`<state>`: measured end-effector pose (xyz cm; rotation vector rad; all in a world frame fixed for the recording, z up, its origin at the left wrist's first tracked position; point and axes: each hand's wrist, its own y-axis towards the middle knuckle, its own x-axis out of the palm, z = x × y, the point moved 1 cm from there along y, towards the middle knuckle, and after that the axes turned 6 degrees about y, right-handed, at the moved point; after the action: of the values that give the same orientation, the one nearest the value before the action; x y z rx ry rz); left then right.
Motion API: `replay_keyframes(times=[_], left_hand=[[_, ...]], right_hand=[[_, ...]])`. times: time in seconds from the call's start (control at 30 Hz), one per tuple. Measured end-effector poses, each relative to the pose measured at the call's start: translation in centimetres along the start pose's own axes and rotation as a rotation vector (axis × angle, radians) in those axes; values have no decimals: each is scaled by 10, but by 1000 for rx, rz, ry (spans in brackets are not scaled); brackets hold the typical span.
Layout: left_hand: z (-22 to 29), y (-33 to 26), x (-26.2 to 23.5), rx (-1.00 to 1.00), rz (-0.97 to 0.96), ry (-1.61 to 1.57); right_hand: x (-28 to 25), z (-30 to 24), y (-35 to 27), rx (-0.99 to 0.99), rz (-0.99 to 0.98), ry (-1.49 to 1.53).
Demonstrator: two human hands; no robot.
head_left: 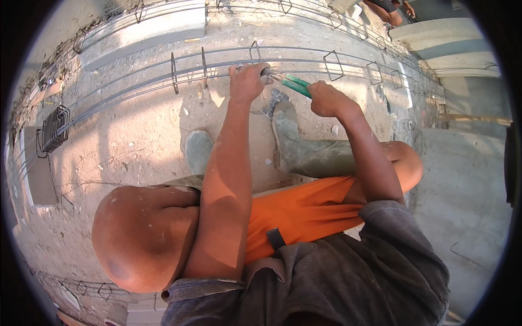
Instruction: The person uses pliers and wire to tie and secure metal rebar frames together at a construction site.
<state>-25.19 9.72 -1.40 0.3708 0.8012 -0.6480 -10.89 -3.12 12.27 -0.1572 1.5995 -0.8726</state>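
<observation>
I squat over a long cage of steel bars [136, 76] that lies on dusty ground. My left hand [247, 80] is closed around the upper bars of the cage, next to a wire stirrup [254, 50]. My right hand [326, 98] grips green-handled pliers [293, 83], whose metal jaws meet the bars beside the left hand. My knees and two grey rubber boots [304, 152] are below the hands.
Several rectangular stirrups [333, 65] stand along the cage. A bundle of spare stirrups [54, 127] rests on a concrete block at the left. Concrete slabs [147, 27] lie behind the cage. Another person's leg [386, 12] shows at the top right. A concrete surface [467, 185] is on the right.
</observation>
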Motion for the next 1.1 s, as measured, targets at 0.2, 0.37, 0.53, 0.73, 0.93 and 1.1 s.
replay_keyframes(times=[0.2,0.37,0.53,0.73,0.93,1.1], left_hand=[[0,-3,-2,-3,-20,-21],[-2,-5,-2,30,46,-12],[-4,-5,2,46,75,5],[-9,-5,6,69,47,-33],[-5,-7,-4,55,9,-38],[-5,-7,-7,42,-20,-33]], right_hand=[[-6,4,-6,-61,-190,151],[-6,-23,-27,4,34,-76],[2,-19,-25,-10,-46,116],[5,10,-13,-51,-326,640],[4,19,-5,-68,-361,618],[6,36,8,-141,-321,488]])
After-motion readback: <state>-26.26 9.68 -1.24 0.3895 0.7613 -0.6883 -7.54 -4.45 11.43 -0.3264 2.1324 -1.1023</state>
